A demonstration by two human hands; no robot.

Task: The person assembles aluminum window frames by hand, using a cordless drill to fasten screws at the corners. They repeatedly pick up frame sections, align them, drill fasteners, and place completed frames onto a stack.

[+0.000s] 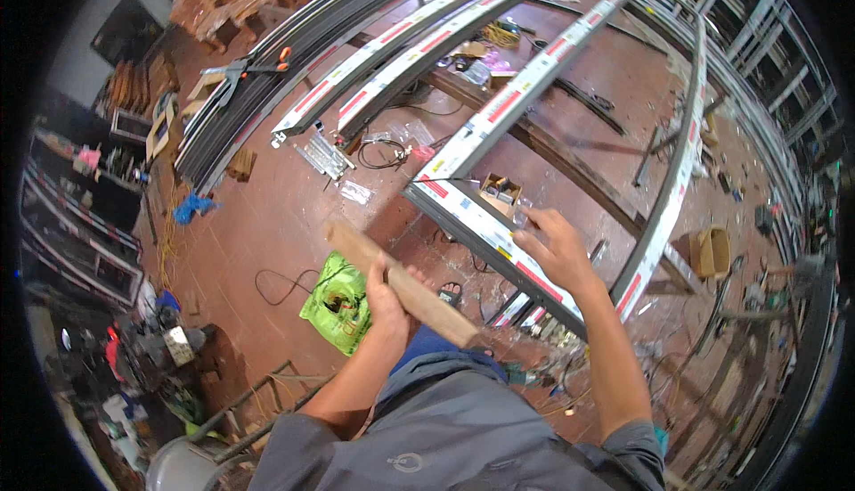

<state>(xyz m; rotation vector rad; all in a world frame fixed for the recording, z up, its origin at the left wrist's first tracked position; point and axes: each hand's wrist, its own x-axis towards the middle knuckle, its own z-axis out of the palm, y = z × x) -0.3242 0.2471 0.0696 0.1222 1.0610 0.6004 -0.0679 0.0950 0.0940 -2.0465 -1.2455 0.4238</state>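
My left hand is wrapped round a plain wooden board, holding it tilted in front of my body. To the right, my right hand reaches over the near bar of a large metal frame. Its fingers and thumb are apart, and I see nothing gripped between them. Whether the fingertips rest on the frame, I cannot tell. White film with red marks covers the frame's bars. Just beyond the right fingertips is a small open carton with small parts inside.
A green plastic bag lies on the tiled floor left of my feet, beside a black cable. Long dark profiles with orange-tipped clamps are stacked at the far left. A wooden beam runs beneath the frame. A cardboard box stands at right.
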